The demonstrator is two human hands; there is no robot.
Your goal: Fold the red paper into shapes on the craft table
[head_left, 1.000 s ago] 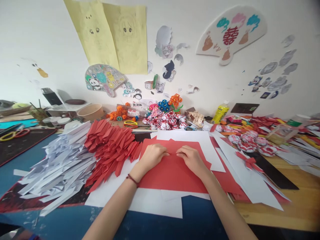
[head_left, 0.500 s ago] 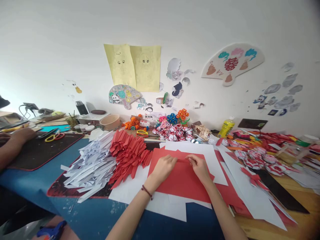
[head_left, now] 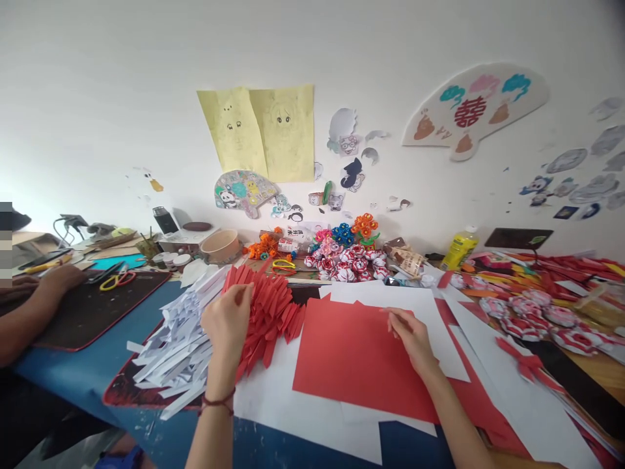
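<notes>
Right hand point(head_left: 403, 327) near red sheet point(head_left: 359, 358) edge

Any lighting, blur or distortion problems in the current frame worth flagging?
Head view: light is soft, with the wall brightest at left and the top-right corner darkened; the clear container near the right edge looks smeared and stretched; a blocky pixelated patch covers part of the left edge; the red sheet shows no strong glare.

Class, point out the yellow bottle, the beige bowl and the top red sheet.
Yellow bottle point(head_left: 459, 251): head view, its body.
Beige bowl point(head_left: 221, 255): head view, outer wall.
Top red sheet point(head_left: 361, 358): head view, centre.
</notes>
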